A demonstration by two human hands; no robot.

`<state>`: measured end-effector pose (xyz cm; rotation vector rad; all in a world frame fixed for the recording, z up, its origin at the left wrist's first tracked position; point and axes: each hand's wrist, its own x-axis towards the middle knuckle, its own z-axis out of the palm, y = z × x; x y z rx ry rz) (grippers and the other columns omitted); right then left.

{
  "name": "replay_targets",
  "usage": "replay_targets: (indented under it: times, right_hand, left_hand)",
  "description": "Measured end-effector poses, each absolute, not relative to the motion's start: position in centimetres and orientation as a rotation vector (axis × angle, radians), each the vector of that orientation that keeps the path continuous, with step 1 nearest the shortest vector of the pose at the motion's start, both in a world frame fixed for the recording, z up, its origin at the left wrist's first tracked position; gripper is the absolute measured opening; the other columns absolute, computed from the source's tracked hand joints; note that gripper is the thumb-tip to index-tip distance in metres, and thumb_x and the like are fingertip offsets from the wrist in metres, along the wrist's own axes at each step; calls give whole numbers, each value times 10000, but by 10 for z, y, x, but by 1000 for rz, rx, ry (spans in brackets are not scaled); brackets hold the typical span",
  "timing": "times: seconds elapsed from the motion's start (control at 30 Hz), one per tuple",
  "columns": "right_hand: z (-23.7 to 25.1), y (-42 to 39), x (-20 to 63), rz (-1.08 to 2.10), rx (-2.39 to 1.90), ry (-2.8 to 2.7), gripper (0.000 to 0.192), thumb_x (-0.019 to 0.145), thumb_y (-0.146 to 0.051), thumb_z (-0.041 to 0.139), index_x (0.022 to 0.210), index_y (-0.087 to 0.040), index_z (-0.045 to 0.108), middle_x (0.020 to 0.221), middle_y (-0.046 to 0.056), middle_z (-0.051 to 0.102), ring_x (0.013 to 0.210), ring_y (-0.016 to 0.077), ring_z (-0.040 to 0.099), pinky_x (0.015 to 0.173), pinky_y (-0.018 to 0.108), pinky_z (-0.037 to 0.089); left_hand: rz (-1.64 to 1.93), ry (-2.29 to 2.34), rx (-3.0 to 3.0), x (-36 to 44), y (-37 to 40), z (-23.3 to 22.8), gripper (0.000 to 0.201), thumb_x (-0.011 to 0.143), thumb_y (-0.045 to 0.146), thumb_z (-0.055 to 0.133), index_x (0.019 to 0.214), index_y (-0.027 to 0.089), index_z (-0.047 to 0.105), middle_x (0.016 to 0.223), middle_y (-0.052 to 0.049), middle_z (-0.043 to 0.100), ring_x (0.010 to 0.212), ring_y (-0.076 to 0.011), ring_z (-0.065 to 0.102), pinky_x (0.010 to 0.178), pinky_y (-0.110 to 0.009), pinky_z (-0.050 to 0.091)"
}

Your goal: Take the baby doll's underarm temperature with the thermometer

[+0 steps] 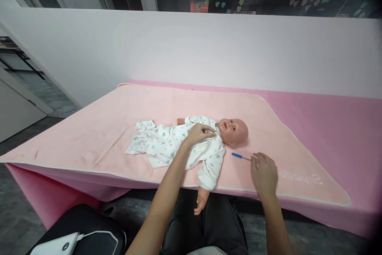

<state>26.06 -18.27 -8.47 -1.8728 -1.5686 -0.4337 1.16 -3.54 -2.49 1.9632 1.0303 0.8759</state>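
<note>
As the doll [170,140] lay on the peach blanket [104,119], your left hand [197,134] pinched its collar [217,128], seemingly to lift it clear; your right hand [265,172] pinched a blue-ended stick [237,155] by its thin end, blue toward the doll.

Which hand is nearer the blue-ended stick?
Right. The right hand has its fingertips at the thin end of the stick; the left hand is farther off, by the neck of the doll.

lettering [301,177] on pink blanket [286,139] is unreadable
</note>
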Motion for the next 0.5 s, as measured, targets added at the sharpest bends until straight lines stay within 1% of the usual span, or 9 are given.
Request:
replay_targets:
  times: [0.03,0.07,0.13,0.2,0.27,0.33,0.43,0.5]
  right_hand:
    - [-78,-176,246,-393,-1798,-1553,298,882,-291,396,942,-129,639,970,131,660,895,237,577,765,340,439]
    - [-71,-167,229,-326,-1717,-1557,287,890,-276,388,951,-142,634,926,107,668,852,211,587,747,312,448]
    - [-59,-146,193,-173,-1553,-1644,284,905,-242,362,969,-166,629,928,76,672,786,162,607,698,258,458]
    - [-51,-122,161,-175,-1481,-1710,301,899,-200,347,1012,-169,623,983,78,665,857,164,615,711,246,458]
    - [-48,-102,136,-198,-1528,-1723,312,868,-161,361,1055,-164,611,948,79,661,809,167,619,647,239,451]
    - [-49,-88,122,-221,-1591,-1704,323,827,-137,386,1061,-159,608,902,77,651,746,168,613,592,238,439]
    - [-57,-81,118,-248,-1555,-1622,334,795,-137,402,1063,-152,600,917,85,630,729,169,607,573,242,448]
    - [-63,-81,120,-249,-1430,-1528,319,813,-140,383,1049,-147,598,933,96,622,775,171,611,619,253,479]
  left_hand:
    - [886,1055,1960,12,-35,-26,316,660,444,692,836,184,733,466,62,411,478,-71,330,492,-222,221]
    - [902,1066,1950,13,-35,-27,303,662,433,689,821,178,729,454,69,373,469,-68,308,488,-223,210]
    - [953,1039,1913,13,-35,-29,282,674,412,674,798,162,713,450,76,334,464,-66,283,486,-220,206]
    - [1039,972,1861,13,-35,-30,247,695,375,649,785,148,684,478,72,368,476,-68,303,490,-214,229]
    - [1163,927,1793,12,-35,-30,182,707,315,620,767,143,638,553,56,448,510,-71,354,507,-207,273]
    - [1287,910,1712,11,-34,-30,116,713,258,584,745,147,589,627,44,495,546,-73,393,535,-202,312]
    - [1359,908,1623,10,-31,-30,76,717,227,561,735,153,554,620,48,485,550,-73,406,543,-196,327]
    - [1322,908,1625,10,-30,-31,86,715,231,577,736,148,567,597,46,492,533,-72,411,529,-193,325]
